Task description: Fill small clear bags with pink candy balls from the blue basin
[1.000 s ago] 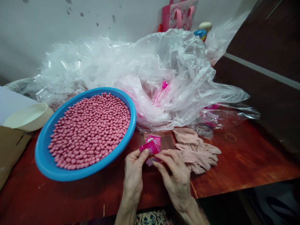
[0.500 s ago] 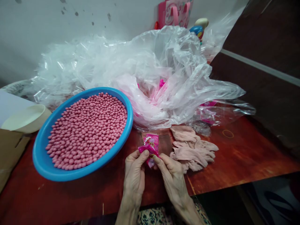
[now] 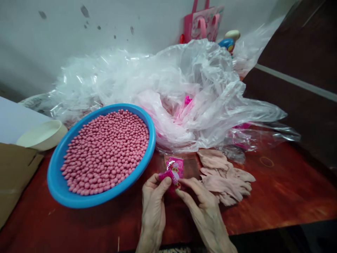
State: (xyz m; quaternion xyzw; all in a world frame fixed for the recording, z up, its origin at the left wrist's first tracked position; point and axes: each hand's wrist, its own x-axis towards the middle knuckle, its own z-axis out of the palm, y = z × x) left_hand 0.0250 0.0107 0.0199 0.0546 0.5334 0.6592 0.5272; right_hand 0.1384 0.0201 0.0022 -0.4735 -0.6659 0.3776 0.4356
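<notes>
My left hand [image 3: 154,211] and my right hand [image 3: 204,211] meet over the red wooden table [image 3: 276,196]. Between their fingers they pinch a small pink foil packet [image 3: 168,177]. Just behind it lies a pink printed card [image 3: 175,168] on a clear plastic sleeve [image 3: 184,165]. To the left of my left hand is a blue plastic basin [image 3: 59,186], heaped with glossy pink beads [image 3: 105,151]. A pile of pale pink rubber gloves [image 3: 223,177] lies to the right of my right hand.
Crumpled clear and pink plastic bags [image 3: 184,95] are heaped behind the basin. A cream bowl [image 3: 42,135] and a cardboard box [image 3: 15,175] stand at the left. A rubber band [image 3: 266,161] lies on the table's right side. A pink bag [image 3: 202,26] stands at the back.
My hands have drawn closer around the pink packet, and my right fingers now pinch it. The whole scene has shifted slightly in view as my head moved.
</notes>
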